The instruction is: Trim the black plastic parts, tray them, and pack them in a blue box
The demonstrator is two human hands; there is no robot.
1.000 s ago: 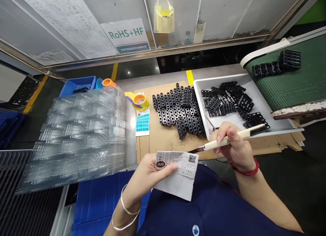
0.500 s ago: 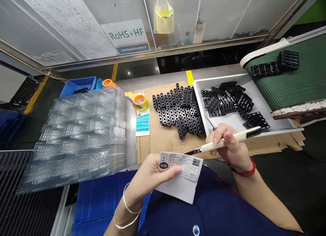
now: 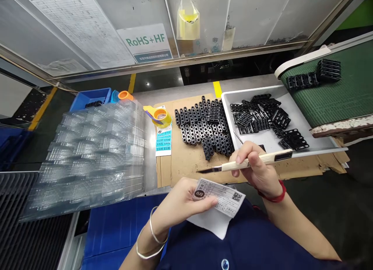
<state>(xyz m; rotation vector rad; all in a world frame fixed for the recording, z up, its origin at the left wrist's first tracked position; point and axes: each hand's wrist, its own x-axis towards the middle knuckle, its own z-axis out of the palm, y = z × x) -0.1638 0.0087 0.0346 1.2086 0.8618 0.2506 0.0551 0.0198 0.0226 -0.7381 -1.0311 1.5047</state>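
My left hand (image 3: 186,202) pinches a printed paper label (image 3: 221,198) between thumb and fingers. The label has a QR code and a dark oval mark, and a plain white part hangs below it. My right hand (image 3: 256,167) is closed around a utility knife (image 3: 262,160) with a cream handle and a thin dark blade. The blade points left, just above the label and apart from it. A thin metal rod (image 3: 239,138) sticks up past the right fingers; its lower end is hidden.
Black plastic parts (image 3: 201,126) stand in rows on cardboard (image 3: 186,167). More lie loose in a white tray (image 3: 317,150) and on a green conveyor (image 3: 349,91). Clear blister trays (image 3: 87,157) are stacked left, near a yellow tape dispenser (image 3: 160,116), a label sheet (image 3: 163,145) and a blue bin (image 3: 87,97).
My left hand has shifted right and slightly down with the label. The knife has moved a little left, and its blade now shows clear of the label's upper edge.
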